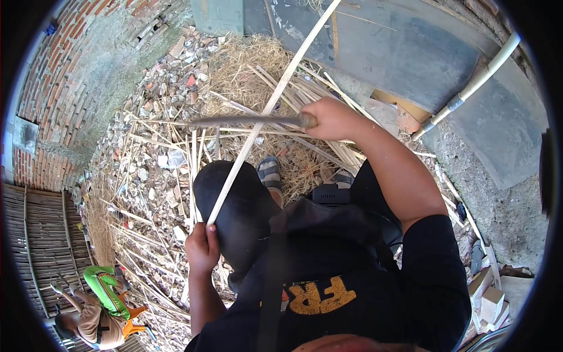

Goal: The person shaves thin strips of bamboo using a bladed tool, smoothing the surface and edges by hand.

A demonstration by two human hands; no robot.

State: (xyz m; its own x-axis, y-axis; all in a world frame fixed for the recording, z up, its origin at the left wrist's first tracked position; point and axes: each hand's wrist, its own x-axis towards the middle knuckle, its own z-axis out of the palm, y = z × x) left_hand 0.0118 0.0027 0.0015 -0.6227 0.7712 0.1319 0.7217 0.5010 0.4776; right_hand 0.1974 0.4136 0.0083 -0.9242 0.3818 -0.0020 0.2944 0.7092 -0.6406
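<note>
A long, pale bamboo strip (291, 66) slants from my lap up past the top edge of the picture. Its near end is pinched between the thumb and fingers of my left hand (203, 251), beside my knee. My right hand (332, 119) is wrapped round the handle of a machete (226, 121), whose dark blade points left. Blade and strip cross in front of my knees; whether they touch I cannot tell. Below the blade, a sandalled foot (269, 173) rests among shavings.
Split bamboo strips (328, 146) and a heap of curly shavings (246, 64) lie on rubble ground. Grey sheets (404, 53) and a pale pole (469, 88) stand at the right. Another person (97, 317) sits at lower left near a slatted bamboo wall (41, 234); a brick wall (64, 94) rises behind.
</note>
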